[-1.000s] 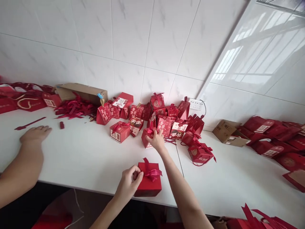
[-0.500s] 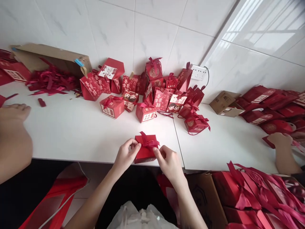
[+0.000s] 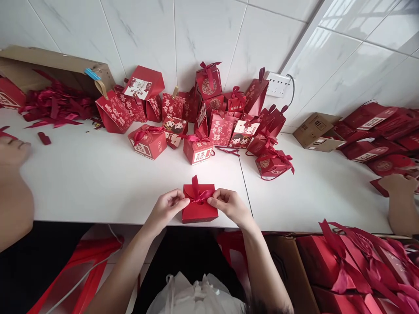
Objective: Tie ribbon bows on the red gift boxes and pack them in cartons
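A red gift box [image 3: 199, 213] sits at the front edge of the white table, straight ahead of me. On its lid lies a dark red ribbon bow [image 3: 200, 195], with one end standing up at the back. My left hand [image 3: 169, 206] pinches the ribbon's left side between thumb and index finger. From the other side, my right hand [image 3: 228, 205] pinches the ribbon's right side, its thumb near the knot. Both hands are closed, close to the lid, and the ribbon parts inside the fingertips are mostly hidden.
Several finished red boxes [image 3: 198, 148] stand along the tiled wall. A ribbon pile [image 3: 57, 102] lies at left by a cardboard box [image 3: 65, 59]. Flat red boxes [image 3: 369, 117] are stacked at right. Co-workers' hands [image 3: 13, 150] show at both sides. A carton of ribboned boxes [image 3: 327, 261] stands lower right.
My hands have shifted on the bow and now hold it more evenly from both sides. The box faces me more squarely. The camera view has turned slightly.
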`<state>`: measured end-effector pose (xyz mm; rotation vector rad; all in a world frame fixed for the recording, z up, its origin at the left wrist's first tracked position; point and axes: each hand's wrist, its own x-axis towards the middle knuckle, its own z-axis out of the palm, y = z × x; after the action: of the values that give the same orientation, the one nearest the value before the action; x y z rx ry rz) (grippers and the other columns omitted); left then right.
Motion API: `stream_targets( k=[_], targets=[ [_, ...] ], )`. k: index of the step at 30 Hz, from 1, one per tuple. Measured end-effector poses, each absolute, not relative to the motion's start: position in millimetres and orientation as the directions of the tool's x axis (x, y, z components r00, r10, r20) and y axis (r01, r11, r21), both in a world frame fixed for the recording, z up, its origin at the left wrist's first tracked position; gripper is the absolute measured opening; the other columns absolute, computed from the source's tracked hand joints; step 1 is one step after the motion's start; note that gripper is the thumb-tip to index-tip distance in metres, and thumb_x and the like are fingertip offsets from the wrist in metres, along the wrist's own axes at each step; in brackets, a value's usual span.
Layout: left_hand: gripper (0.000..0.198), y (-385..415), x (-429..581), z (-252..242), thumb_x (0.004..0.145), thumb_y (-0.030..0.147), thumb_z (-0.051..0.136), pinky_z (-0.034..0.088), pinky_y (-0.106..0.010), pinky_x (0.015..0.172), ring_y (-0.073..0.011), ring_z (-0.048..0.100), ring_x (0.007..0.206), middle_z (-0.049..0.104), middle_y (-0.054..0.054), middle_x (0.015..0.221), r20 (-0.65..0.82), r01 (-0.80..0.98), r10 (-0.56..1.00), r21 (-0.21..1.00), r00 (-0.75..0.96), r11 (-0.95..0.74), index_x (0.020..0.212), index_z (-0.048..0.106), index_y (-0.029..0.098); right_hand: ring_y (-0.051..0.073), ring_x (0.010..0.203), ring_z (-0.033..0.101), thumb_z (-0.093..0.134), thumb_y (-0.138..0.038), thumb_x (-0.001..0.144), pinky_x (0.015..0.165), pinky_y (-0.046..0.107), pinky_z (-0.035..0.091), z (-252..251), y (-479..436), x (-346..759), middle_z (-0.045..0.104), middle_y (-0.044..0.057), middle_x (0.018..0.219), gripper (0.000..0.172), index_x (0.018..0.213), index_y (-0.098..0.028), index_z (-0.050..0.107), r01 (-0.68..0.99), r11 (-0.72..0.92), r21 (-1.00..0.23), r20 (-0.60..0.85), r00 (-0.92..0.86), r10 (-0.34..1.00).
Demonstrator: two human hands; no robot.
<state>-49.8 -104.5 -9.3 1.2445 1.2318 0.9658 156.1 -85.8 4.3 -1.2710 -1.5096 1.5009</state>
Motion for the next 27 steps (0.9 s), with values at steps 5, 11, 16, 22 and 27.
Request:
stream_targets(
  k=[5,11,16,22,27],
  targets=[
    [0.032,-100,-56,-10,0.076,0.043,0.058,0.032,-0.022,0.053,-0.0098,0.034,0.058,0.036,0.004,0.06,-0.135,0.142,0.969,0.984,0.207,0.107,0.061,0.043,0.018,0.008,0.053,0.034,0.072,-0.05,0.065,0.052,0.023,0.027,3,-76,165,0.044,-0.004,0.057,0.039,0.061,-0.017,0.053,0.044,-0.206,-0.978,-0.206,-0.416,0.886],
    [0.029,-98,-61,-9,0.074,0.04,0.058,0.034,-0.022,0.053,-0.0097,0.036,0.057,0.038,0.003,0.06,-0.135,0.154,0.963,0.983,0.234,0.101,0.06,0.045,0.018,0.008,0.053,0.036,0.077,-0.041,0.064,0.054,0.024,0.028,-7,-70,176,0.048,-0.004,0.056,0.033,0.059,-0.015,0.057,-0.043,-0.303,-0.952,-0.245,-0.487,0.838],
    [0.028,-96,-65,-8,0.074,0.037,0.058,0.033,-0.022,0.055,-0.0095,0.036,0.058,0.038,0.004,0.061,-0.126,0.173,0.956,0.981,0.266,0.082,0.059,0.044,0.018,0.007,0.052,0.036,0.079,-0.04,0.061,0.054,0.024,0.028,-14,-65,179,0.048,-0.005,0.054,0.034,0.058,-0.014,0.058,-0.022,-0.34,-0.94,-0.284,-0.501,0.817],
    [0.028,-97,-65,-13,0.076,0.037,0.055,0.033,-0.023,0.055,-0.0101,0.037,0.059,0.039,0.003,0.063,-0.109,0.203,0.969,0.977,0.223,0.063,0.06,0.041,0.019,0.007,0.052,0.033,0.076,-0.047,0.061,0.053,0.024,0.026,-19,-65,190,0.043,-0.006,0.053,0.04,0.056,-0.016,0.052,0.038,-0.286,-0.957,-0.262,-0.533,0.805],
    [0.022,-97,-66,-1,0.076,0.038,0.053,0.039,-0.024,0.06,-0.0124,0.045,0.064,0.044,0.002,0.067,-0.046,0.263,0.98,0.965,0.191,-0.006,0.068,0.046,0.019,0.009,0.055,0.039,0.07,-0.054,0.067,0.053,0.023,0.03,12,-51,192,0.049,-0.004,0.062,0.041,0.08,-0.017,0.059,0.198,-0.01,-0.98,-0.097,-0.431,0.897]
  ],
)
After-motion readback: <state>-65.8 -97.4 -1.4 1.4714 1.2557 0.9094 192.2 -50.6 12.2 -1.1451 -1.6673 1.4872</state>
